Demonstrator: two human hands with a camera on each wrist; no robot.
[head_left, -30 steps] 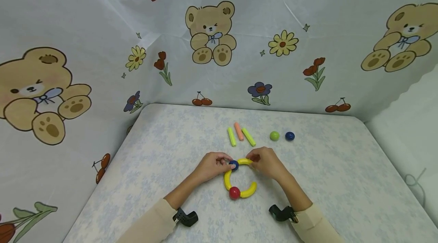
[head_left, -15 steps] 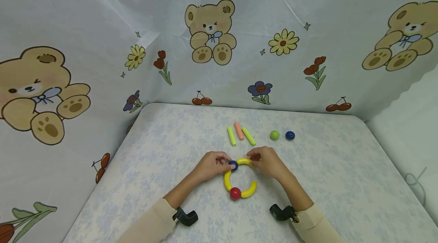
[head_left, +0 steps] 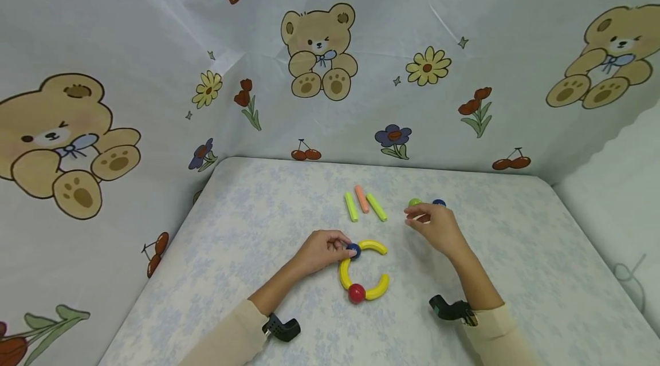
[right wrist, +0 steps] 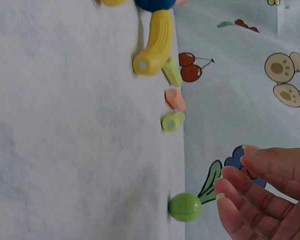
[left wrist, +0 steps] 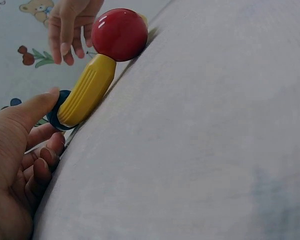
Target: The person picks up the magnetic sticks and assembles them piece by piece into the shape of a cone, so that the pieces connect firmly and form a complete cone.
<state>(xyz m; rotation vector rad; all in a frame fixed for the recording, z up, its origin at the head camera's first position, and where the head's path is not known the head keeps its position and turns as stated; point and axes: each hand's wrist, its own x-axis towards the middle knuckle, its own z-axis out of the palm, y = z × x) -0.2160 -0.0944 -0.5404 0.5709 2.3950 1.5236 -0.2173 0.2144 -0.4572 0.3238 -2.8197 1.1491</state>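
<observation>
My left hand [head_left: 319, 251] pinches a blue ball [head_left: 353, 250] between thumb and fingers. Curved yellow rods join this ball and a red ball [head_left: 356, 293] into a ring with a gap on its right side. One yellow rod [head_left: 373, 246] runs right from the blue ball to a free end; another yellow rod [head_left: 377, 287] curves up from the red ball. My right hand [head_left: 438, 228], fingers spread apart and holding nothing, hovers just in front of a green ball [head_left: 415, 202] and a second blue ball [head_left: 439, 203], partly covering both. The right wrist view shows the green ball [right wrist: 185, 207] apart from the fingertips.
Two straight light green rods [head_left: 351, 207] [head_left: 377, 207] lie behind the ring, with an orange rod [head_left: 361, 199] between them. A patterned cloth covers the table [head_left: 268, 200]. Behind it hangs a bear-print curtain [head_left: 361, 119].
My right hand has let go of the upper yellow rod and moved right and away from me, toward the green and blue balls. The left hand keeps its pinch on the blue ball.
</observation>
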